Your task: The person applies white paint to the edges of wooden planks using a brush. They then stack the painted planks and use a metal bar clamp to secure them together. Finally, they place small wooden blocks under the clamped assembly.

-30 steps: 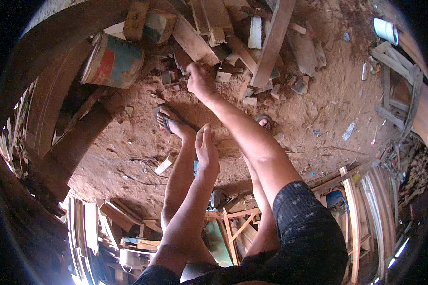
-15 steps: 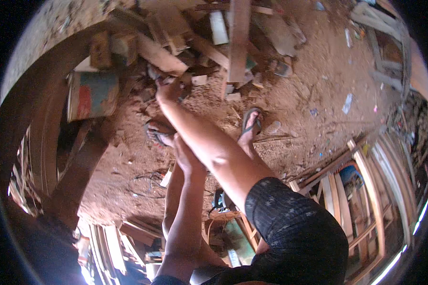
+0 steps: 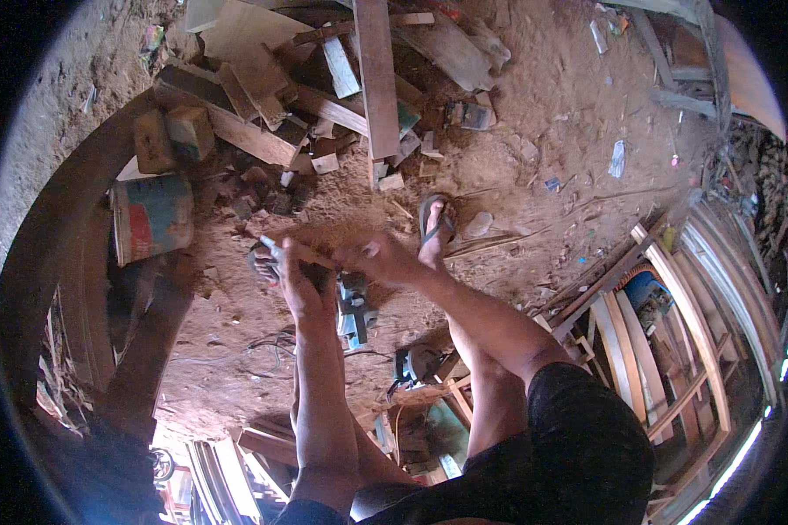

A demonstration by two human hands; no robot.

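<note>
My left hand (image 3: pixel 301 284) is raised above the dirt floor, near my left foot in its sandal (image 3: pixel 263 262). Its fingers are closed round something narrow with a pale end that I cannot make out. My right hand (image 3: pixel 372 260) is just to its right, smeared by motion, so its fingers do not read clearly. A thin brown strip shows between the two hands; whether the right hand touches it is unclear. Below the hands, a teal and black power tool (image 3: pixel 352 313) lies on the ground, partly hidden by my left wrist.
A pile of wood offcuts (image 3: pixel 254 131) lies ahead, with an upright post (image 3: pixel 376 87) in front. A worn painted box (image 3: pixel 153 220) stands at left. A dark circular saw (image 3: pixel 418 363) sits near my legs. Wooden frames (image 3: pixel 683 332) lean at right.
My right hand has drawn back from the wood pile to beside my left hand. My left hand has come up from near my knee. The whole view has shifted somewhat.
</note>
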